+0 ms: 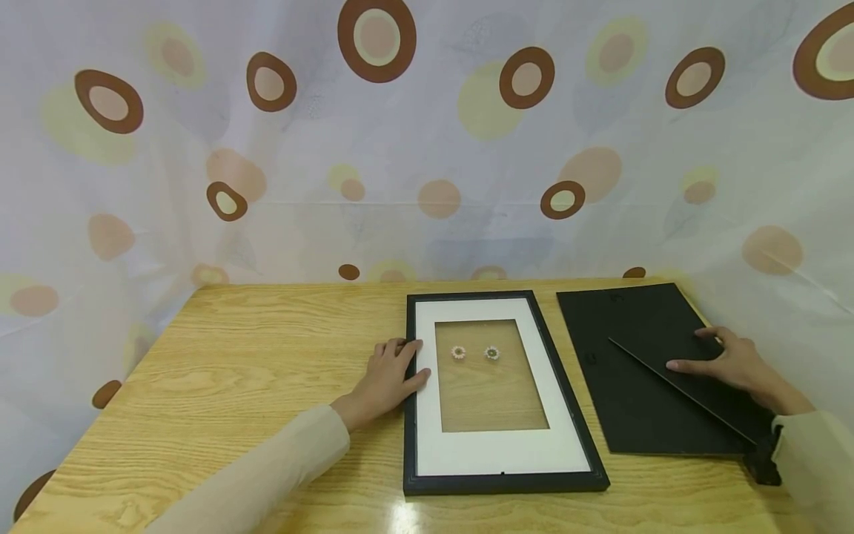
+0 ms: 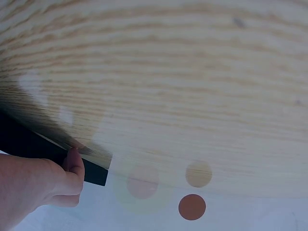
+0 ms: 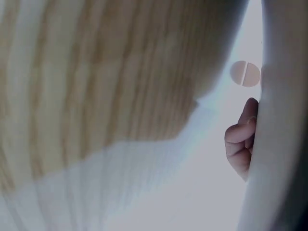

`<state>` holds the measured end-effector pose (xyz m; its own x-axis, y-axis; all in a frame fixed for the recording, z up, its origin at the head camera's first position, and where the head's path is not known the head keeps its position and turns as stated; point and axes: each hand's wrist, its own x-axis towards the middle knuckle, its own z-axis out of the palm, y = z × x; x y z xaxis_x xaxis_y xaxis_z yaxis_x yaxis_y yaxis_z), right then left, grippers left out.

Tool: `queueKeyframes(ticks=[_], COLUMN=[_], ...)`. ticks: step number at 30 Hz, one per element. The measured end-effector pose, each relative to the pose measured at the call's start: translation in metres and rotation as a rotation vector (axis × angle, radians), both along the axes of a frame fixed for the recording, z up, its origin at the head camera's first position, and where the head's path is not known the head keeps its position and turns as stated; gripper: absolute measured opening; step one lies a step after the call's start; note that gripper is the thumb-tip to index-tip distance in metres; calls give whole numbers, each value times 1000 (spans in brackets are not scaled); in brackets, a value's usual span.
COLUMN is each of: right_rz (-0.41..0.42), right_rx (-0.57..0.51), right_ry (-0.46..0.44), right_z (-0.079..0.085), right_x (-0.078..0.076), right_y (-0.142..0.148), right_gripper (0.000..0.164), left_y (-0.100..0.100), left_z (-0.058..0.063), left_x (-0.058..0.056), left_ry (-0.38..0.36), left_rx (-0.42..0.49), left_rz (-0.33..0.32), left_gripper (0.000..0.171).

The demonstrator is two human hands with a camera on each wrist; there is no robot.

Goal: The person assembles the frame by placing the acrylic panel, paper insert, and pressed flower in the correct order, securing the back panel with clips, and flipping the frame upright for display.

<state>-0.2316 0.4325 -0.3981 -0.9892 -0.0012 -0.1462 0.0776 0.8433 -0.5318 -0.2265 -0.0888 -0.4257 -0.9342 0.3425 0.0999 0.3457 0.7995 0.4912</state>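
Note:
A black picture frame (image 1: 506, 483) with a white mat (image 1: 494, 454) lies flat on the table. Two small flower-like pieces, one pinkish (image 1: 458, 352) and one white (image 1: 492, 353), show within its window. My left hand (image 1: 388, 376) grips the frame's left side, the thumb reaching over the mat; the left wrist view has its fingers curled at the dark frame edge (image 2: 96, 173). To the right lies a black backing board (image 1: 623, 386) with a slanting stand edge. My right hand (image 1: 740, 363) rests at the board's right edge, thumb and forefinger spread; its other fingers are hidden in the head view.
The light wooden table (image 1: 253, 348) extends left of the frame. A pale curtain (image 1: 400, 148) with brown and beige circles hangs behind the table and along both sides. A narrow strip of wood separates frame and board.

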Motion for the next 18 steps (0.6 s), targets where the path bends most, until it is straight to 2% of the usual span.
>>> queueKeyframes(ticks=[9,18], right_rz=[5,-14], right_rx=[-72,-128], right_ry=[-38,-33], right_z=[3,7], right_x=[-2,0], right_y=[2,3], right_gripper=[92,93], left_y=[0,0], left_z=[2,1], left_x=[1,0], left_ry=[1,-3], left_rx=[1,5], left_rz=[-1,-2], left_gripper=[54,55])
